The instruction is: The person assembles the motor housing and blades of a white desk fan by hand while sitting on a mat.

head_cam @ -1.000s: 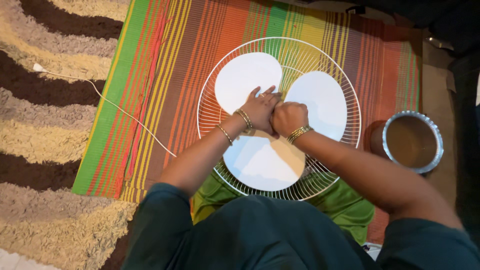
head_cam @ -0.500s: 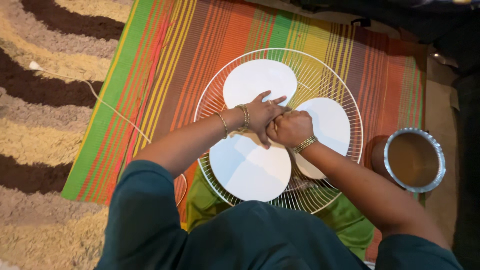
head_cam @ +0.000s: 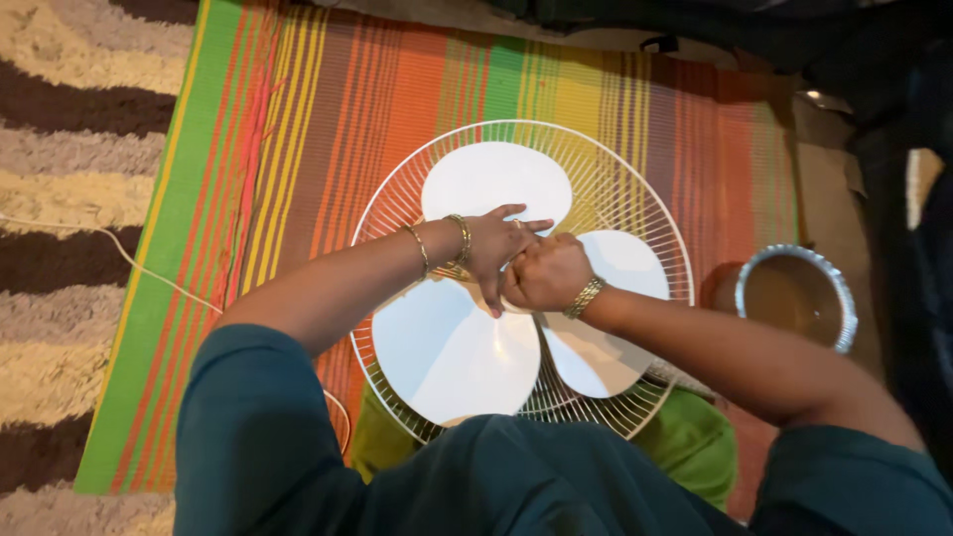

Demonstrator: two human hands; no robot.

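Note:
A white fan blade set (head_cam: 452, 357) with three round blades lies inside a white wire fan guard (head_cam: 635, 208) on a striped mat. Both hands meet over the fan's middle hub, which they hide. My left hand (head_cam: 496, 253) rests flat on the hub with fingers spread toward the right. My right hand (head_cam: 546, 273) is closed in a fist around the hub, touching the left hand. Both wrists wear gold bangles.
A striped mat (head_cam: 328, 119) in green, orange and red lies over a brown and cream rug (head_cam: 69, 129). A round metal vessel (head_cam: 794, 295) stands right of the guard. A thin white cord (head_cam: 129, 260) runs across the rug at left.
The blades have turned a little within the guard while both hands stay on the hub. The view has shifted slightly.

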